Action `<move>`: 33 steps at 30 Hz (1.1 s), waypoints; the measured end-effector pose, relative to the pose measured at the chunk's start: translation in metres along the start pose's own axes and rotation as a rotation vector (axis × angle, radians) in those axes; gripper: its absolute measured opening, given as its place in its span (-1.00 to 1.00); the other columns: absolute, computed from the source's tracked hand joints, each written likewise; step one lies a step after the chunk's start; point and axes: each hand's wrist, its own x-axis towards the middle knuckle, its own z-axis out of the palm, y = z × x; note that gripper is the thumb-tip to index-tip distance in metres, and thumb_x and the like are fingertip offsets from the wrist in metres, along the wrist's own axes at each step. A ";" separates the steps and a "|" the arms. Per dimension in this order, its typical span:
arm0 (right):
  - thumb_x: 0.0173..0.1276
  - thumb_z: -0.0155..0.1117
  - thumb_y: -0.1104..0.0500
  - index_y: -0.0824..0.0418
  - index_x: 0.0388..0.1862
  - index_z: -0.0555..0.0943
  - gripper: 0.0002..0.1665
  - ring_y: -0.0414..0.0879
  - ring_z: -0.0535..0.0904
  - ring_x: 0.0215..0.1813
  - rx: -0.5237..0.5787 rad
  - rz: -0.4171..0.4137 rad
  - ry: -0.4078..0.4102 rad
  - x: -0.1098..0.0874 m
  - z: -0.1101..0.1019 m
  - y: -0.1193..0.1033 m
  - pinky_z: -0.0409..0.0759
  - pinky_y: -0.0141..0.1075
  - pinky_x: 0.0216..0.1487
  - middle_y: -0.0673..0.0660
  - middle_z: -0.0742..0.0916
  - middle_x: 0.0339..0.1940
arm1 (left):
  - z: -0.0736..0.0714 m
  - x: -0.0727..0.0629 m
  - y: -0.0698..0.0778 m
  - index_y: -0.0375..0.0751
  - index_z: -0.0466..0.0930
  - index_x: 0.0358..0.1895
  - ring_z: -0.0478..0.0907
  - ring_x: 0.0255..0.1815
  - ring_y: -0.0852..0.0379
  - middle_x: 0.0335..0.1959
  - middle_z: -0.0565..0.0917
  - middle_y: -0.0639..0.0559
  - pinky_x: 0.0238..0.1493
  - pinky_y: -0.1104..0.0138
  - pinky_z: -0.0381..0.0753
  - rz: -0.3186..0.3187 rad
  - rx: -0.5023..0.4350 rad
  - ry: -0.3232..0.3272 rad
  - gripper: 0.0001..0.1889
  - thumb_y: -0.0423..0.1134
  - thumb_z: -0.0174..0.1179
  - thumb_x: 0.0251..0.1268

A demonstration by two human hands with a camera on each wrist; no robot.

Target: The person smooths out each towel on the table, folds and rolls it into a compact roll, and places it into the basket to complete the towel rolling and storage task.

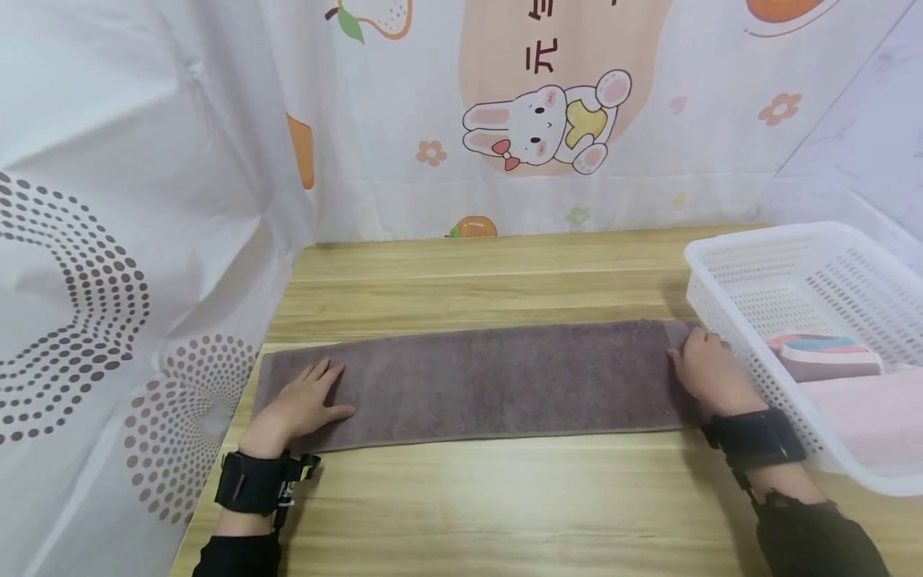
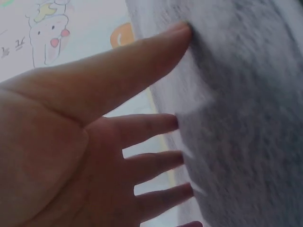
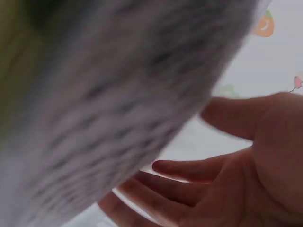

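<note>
A long folded grey-brown towel (image 1: 497, 385) lies flat across the wooden table. On its left end rests my left hand (image 1: 306, 405), thumb and fingers spread; in the left wrist view that hand (image 2: 118, 127) touches the towel (image 2: 246, 123) with its fingertips. At the towel's right end is my right hand (image 1: 710, 370), close beside the white basket's wall. In the right wrist view, thumb and fingers of this hand (image 3: 222, 179) stand apart, fairly straight. A blurred, dimpled surface (image 3: 113, 123) hides some fingertips there.
The white perforated basket (image 1: 728, 320) stands at the right, holding pink cloth (image 1: 865, 409) and a folded grey, pink and blue bundle (image 1: 829, 357). A printed curtain (image 1: 389, 192) hangs behind the table (image 1: 505, 505). White dotted sheeting (image 1: 166, 264) borders the left side.
</note>
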 end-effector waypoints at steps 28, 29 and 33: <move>0.40 0.23 0.11 0.76 0.09 0.34 -0.32 0.58 0.55 -0.16 0.224 -0.020 -0.183 0.008 -0.009 0.027 0.49 0.29 -0.16 0.71 0.56 -0.21 | 0.003 -0.027 -0.057 -0.67 0.12 0.38 0.19 0.28 -0.62 0.29 0.18 -0.73 0.23 -0.32 0.28 -0.264 -0.080 0.149 -0.07 0.05 0.31 0.27; 0.41 0.23 0.12 0.78 0.10 0.31 -0.30 0.58 0.54 -0.17 0.240 -0.029 -0.156 0.008 -0.011 0.025 0.50 0.27 -0.17 0.72 0.55 -0.21 | 0.003 -0.026 -0.058 -0.67 0.13 0.38 0.21 0.26 -0.61 0.28 0.19 -0.73 0.22 -0.31 0.30 -0.264 -0.082 0.157 -0.07 0.05 0.32 0.26; 0.36 0.29 0.18 0.64 -0.24 0.37 -0.53 0.22 0.48 -0.52 0.282 -0.089 -0.039 0.008 -0.021 0.018 0.45 -0.03 -0.48 0.37 0.50 -0.55 | 0.004 -0.027 -0.061 -0.65 0.19 0.35 0.25 0.23 -0.60 0.24 0.25 -0.72 0.19 -0.31 0.33 -0.251 -0.093 0.195 -0.09 0.04 0.35 0.22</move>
